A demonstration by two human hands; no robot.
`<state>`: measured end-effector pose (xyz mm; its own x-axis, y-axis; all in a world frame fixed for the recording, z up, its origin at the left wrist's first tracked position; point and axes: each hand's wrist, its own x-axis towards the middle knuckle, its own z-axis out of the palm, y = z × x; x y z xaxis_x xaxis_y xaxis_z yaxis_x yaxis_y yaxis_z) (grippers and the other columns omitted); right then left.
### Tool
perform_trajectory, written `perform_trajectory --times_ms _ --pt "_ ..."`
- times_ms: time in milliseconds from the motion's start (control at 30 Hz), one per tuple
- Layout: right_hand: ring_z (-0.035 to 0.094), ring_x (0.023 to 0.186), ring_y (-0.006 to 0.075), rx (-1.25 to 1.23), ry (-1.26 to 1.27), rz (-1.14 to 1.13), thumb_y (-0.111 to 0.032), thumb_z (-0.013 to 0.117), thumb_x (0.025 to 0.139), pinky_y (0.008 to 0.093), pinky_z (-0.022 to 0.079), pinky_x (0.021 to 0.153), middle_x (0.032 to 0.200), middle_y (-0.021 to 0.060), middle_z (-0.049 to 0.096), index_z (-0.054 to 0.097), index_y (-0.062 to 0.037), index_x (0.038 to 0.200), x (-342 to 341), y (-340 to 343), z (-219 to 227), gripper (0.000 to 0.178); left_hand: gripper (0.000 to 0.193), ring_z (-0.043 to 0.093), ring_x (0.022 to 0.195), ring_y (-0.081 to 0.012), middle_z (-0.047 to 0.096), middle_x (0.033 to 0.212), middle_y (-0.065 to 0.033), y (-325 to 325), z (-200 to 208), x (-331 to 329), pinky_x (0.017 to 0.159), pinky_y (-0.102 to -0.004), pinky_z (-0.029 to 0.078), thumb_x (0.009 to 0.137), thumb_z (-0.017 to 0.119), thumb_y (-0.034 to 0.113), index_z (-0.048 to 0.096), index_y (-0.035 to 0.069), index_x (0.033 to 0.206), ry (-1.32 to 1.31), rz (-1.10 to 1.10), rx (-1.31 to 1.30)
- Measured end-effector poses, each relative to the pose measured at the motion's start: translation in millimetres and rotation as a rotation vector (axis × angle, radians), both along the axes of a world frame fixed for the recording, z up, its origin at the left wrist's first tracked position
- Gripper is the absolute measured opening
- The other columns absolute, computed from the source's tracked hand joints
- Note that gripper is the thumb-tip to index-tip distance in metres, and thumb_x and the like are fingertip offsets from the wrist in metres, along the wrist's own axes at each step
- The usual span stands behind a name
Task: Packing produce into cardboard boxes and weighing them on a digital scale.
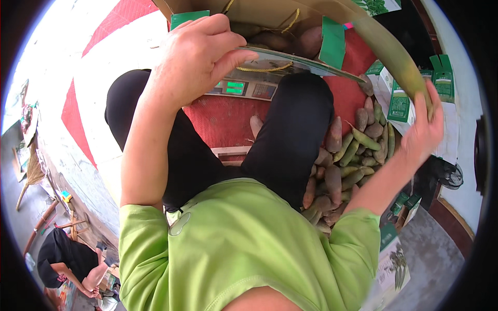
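My left hand pinches the near edge of a cardboard box, which has green flaps and yellow rope handles. Inside the box lie several reddish-brown tubers, partly hidden by its near wall. My right hand is closed on the lower end of a long, curved green vegetable; its exact kind I cannot tell. It reaches up over the box's right side. Beneath the box, a scale shows a lit green display.
A pile of reddish-brown tubers and slim green vegetables lies right of my knees on a red mat. Green-and-white cartons stand beyond it. Another person sits at lower left, near a broom.
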<state>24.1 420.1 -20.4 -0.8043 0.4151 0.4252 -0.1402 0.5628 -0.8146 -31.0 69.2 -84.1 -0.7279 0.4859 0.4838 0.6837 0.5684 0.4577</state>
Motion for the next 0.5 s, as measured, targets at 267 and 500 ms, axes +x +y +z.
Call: perform_trajectory --times_ms 267,500 --pt "0.060 0.091 0.0118 -0.217 -0.076 0.403 -0.007 0.066 0.085 0.0241 0.049 0.079 0.102 0.0075 0.063 0.055 0.0031 0.122 -73 -68 -58 0.040 0.018 0.055 0.062 -0.0191 0.052 0.072 -0.0060 4 2 0 0.057 -0.0302 0.045 0.078 0.073 0.016 0.070 0.002 0.087 -0.055 0.038 0.004" --pt "0.061 0.102 0.0148 -0.165 -0.162 0.029 -0.005 0.062 0.089 0.0261 0.046 0.090 0.111 0.0105 0.065 0.061 0.0042 0.114 1 -16 -85 0.027 0.015 0.057 0.068 -0.0268 0.056 0.074 -0.0100 9 11 -2 0.062 -0.0357 0.047 0.074 0.074 0.011 0.068 0.000 0.082 -0.019 0.023 0.012"
